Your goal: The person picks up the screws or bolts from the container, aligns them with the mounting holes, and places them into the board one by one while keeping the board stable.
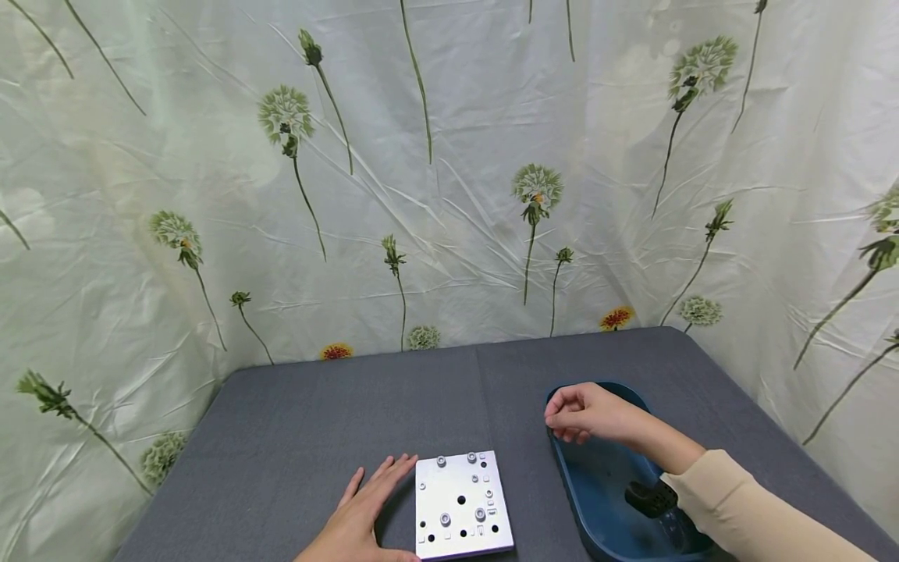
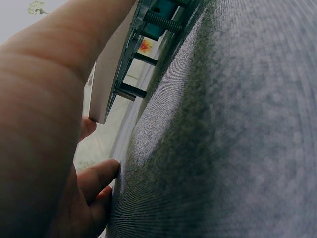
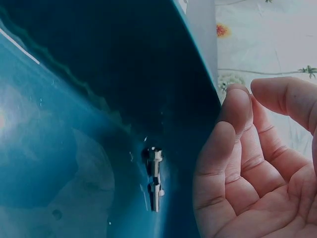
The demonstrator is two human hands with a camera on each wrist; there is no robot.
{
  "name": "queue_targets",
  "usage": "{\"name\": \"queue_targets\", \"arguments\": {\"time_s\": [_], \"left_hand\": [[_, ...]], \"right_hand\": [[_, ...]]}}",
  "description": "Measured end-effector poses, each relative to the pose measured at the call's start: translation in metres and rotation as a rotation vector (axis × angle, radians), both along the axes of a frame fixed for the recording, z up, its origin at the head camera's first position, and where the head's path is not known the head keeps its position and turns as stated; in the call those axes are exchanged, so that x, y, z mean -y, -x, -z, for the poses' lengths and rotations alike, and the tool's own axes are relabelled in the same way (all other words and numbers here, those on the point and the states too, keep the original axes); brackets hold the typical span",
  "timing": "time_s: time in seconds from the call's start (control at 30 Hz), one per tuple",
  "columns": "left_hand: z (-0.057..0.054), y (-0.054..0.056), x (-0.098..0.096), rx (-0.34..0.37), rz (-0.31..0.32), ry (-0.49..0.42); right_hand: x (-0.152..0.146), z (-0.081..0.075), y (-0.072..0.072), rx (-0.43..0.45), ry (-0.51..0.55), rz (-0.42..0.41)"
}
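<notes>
A square silvery metal plate with holes and several socket-head bolts lies near the table's front edge. Threaded bolt shanks stick out beneath it in the left wrist view, holding it off the cloth. My left hand spreads along its left side, a fingertip at the far corner and the thumb at the near one; other fingers rest on the table. My right hand hovers over the blue bin, fingers loosely bent, thumb near the fingertips, nothing visible between them. Below it a shiny metal bolt shows against the bin.
A black device sits by the right sleeve cuff, over the bin. Dark grey cloth covers the table. Behind and around hangs a white curtain printed with dandelions.
</notes>
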State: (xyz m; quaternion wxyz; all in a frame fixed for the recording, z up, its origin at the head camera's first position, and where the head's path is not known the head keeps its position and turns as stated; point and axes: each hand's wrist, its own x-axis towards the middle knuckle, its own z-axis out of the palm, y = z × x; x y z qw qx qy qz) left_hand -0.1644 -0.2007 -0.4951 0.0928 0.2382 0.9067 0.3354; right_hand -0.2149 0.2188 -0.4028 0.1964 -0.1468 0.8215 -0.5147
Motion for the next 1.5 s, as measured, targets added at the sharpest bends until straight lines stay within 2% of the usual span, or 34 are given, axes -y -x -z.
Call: {"name": "queue_targets", "arguments": {"time_s": [0.7,0.9,1.23,1.5], "left_hand": [[0.003,0.0,0.002,-0.034,0.011,-0.003],[0.002,0.0,0.001,-0.013,0.008,-0.007],[0.004,0.0,0.003,-0.039,0.024,-0.023],[0.005,0.0,0.004,-0.025,0.029,-0.024]], "right_hand": [[-0.023,0.006,0.005,-0.005,-0.075,0.092],[-0.029,0.008,0.004,-0.007,-0.086,0.108],[-0.032,0.019,0.008,0.031,-0.139,0.165],[-0.031,0.027,0.01,0.029,-0.163,0.154]]}}
